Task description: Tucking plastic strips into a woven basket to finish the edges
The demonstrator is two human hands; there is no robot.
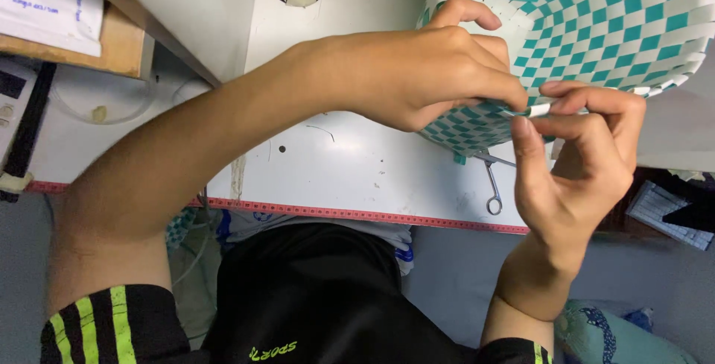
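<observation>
At the far left a sheet of white paper (45,2) with blue handwriting lies on a brown board (112,47), pushed to the table's corner where it stays out of the working space. The white table (335,163) carries a red measuring tape (357,213) fixed along its near edge, a placement that would let strips be sized right at the bench. The left hand (428,73) reaches across from the left and wraps over the rim of the woven basket (596,29), thumb and fingers closed on the wall, seemingly to hold the weave steady and tight while the other hand works. The basket, a teal and white checker of flat plastic strips, lies tipped on its side at the upper right of the table with its open mouth turned toward the person, which keeps the rim within reach of both hands. Under its lower edge a pair of metal forceps (491,185) rests on the table, close enough to pick up. The right hand (573,148) comes up from below, its thumb and forefinger pinched on a loose white strip end (538,109) at the rim, right against the fingertips of the left hand, so the 2 hands meet at 1 spot on the weave.
</observation>
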